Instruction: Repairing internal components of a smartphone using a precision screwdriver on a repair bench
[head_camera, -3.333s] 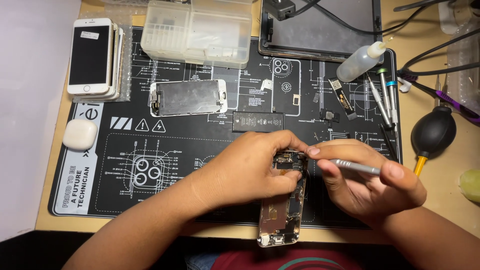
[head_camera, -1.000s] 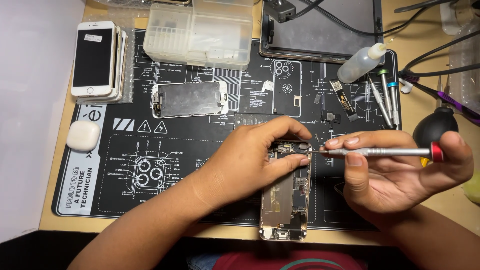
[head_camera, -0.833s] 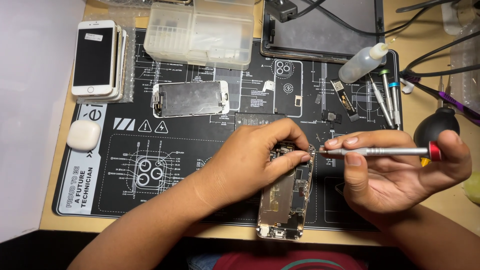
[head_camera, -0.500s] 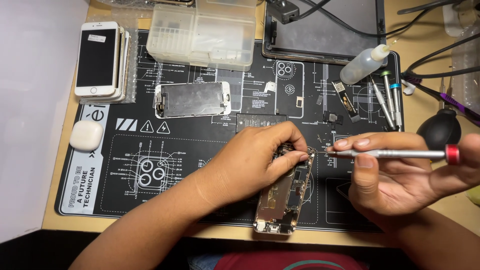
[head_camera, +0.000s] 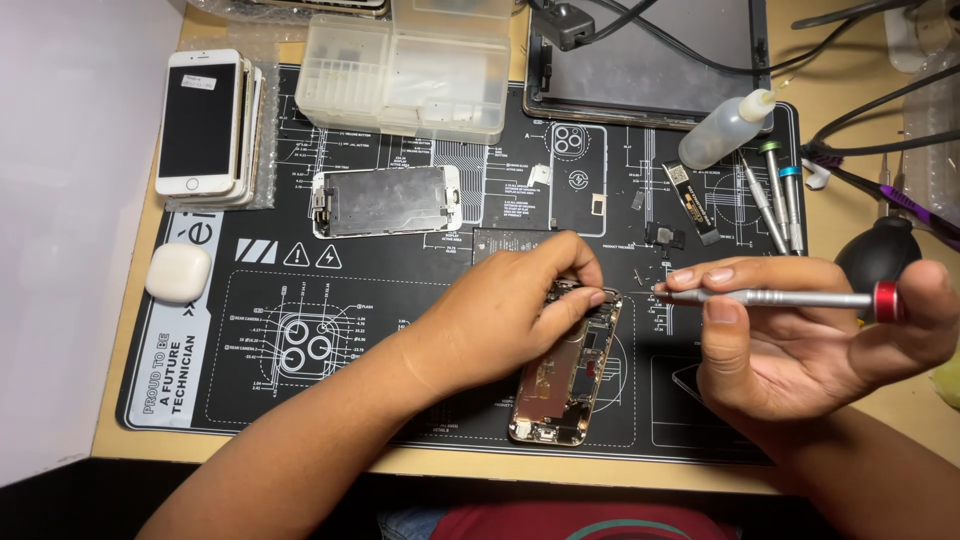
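Note:
An opened phone body (head_camera: 565, 378) with bare circuitry lies tilted on the black repair mat (head_camera: 330, 400). My left hand (head_camera: 510, 315) rests over its upper end, fingertips pinching at the top edge of the phone. My right hand (head_camera: 800, 340) holds a slim silver screwdriver (head_camera: 770, 297) with a red end cap. The screwdriver lies level, its tip pointing left and hovering just right of the phone's top corner, close to my left fingertips. Tiny loose parts lie on the mat near the tip.
A detached screen panel (head_camera: 385, 201) lies on the mat's upper middle. A stack of phones (head_camera: 205, 125), a white earbud case (head_camera: 178, 272), a clear parts box (head_camera: 410, 65), a squeeze bottle (head_camera: 725, 128), spare screwdrivers (head_camera: 775, 195), a black dust blower (head_camera: 880, 258) and cables surround the mat.
My right hand turned the screwdriver from a slanted grip at the phone to a level hold, drawing it a little to the right. My left hand stayed on the phone's top end.

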